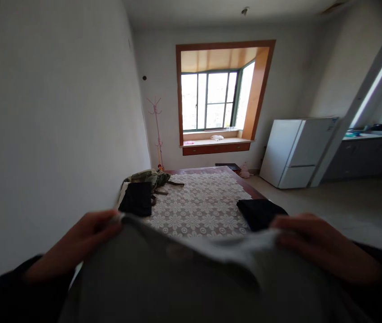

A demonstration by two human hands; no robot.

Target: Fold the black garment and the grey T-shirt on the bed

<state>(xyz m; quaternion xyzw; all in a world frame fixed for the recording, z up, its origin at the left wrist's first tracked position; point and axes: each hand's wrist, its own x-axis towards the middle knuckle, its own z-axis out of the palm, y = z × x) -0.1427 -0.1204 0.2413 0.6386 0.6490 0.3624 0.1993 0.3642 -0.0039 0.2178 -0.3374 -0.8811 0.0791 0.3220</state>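
Observation:
A grey garment [164, 287], probably a shirt, hangs stretched between my two hands in the lower part of the head view. My left hand [91, 235] pinches its upper left corner. The upper right part is gripped by my right hand [315, 242], slightly blurred. Between them the top edge sags, and the garment's lower part runs out of view. Beyond it lies a table [197, 197] with a flower-patterned lace cloth. Dark folded cloth [261, 213] rests at the table's right edge, just past my right hand.
At the table's left side are a black folded cloth [138, 197] and a camouflage backpack [148, 177] near the wall. Behind stand a pink coat rack [157, 121] and a bay window [211, 101]. A white fridge [298, 150] and a kitchen counter [369, 152] are to the right.

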